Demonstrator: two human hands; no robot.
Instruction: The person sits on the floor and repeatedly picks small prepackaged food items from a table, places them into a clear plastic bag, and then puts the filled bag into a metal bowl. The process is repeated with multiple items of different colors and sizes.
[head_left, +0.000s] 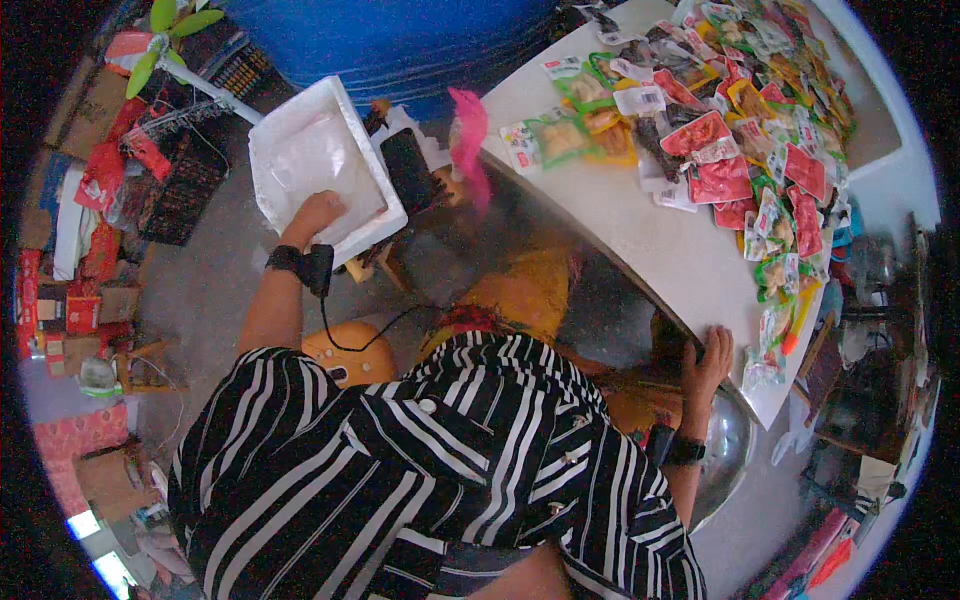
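Note:
My left hand (321, 215) reaches into a white foam box (346, 124) lined with clear plastic; its fingers are bent against the liner, and whether they grip it is unclear. Resting on the edge of a white table (645, 247), my right hand (707, 364) has nothing visible in it. Many small sealed food packets are heaped on the table, among them red packets (718, 180), green-edged packets (577, 82) and yellow ones. Near my right hand, an orange-tipped yellow tool (801, 319) lies by the packets.
A blurred pink strip (471, 142) is at the table's left corner. Beyond the box are a fan with green blades (159, 45), a black crate (187, 187) and a large blue surface (405, 45). An orange stool (351, 352) stands beside me, and a round metal vessel (724, 450) sits below the table.

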